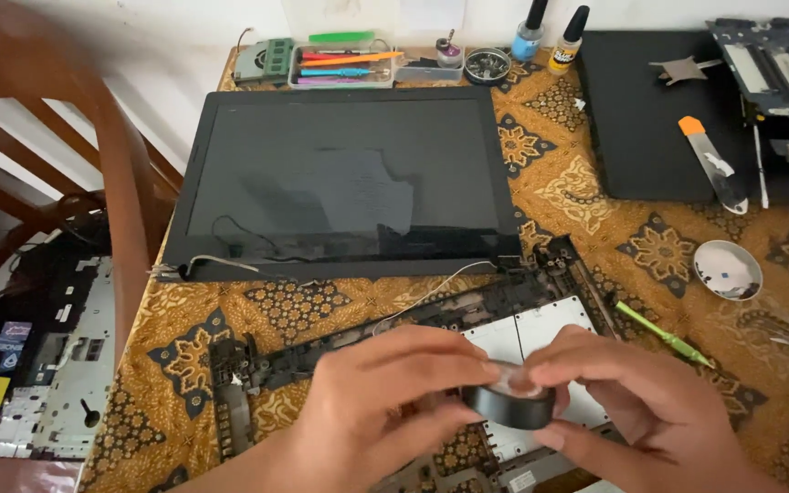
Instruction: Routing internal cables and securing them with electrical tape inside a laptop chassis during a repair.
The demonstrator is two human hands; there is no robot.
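Nearest to the camera, both hands meet over a black tape roll (509, 404). The left hand (385, 411) pinches the roll at its left side, with the fingers reaching over the top. The right hand (636, 406) holds it from the right, thumb under and fingertips on the upper edge. The roll is held just above a dark laptop frame (321, 351), which lies on the cloth with a pale touchpad plate (541, 333) in it.

To the right of the frame, a green stick (664, 335) lies on the cloth, and a little farther a small round white dish (728, 270) holds some tiny parts; I cannot tell what they are.

Behind the frame lies a laptop screen (349, 178), face up, with thin cables (221, 265) coming out at its lower left corner. At the right, a black cover (650, 119) carries a scraper (712, 164) with an orange end.

At the far edge, a clear tray (340, 67) holds coloured tools, beside it a small fan (267, 59), a round tin (487, 65) and two bottles (550, 38).

The table has a brown and gold patterned cloth (559, 192). At the left stands a wooden chair (93, 164), and under it another opened chassis (47, 365) lies. The wall behind is white.
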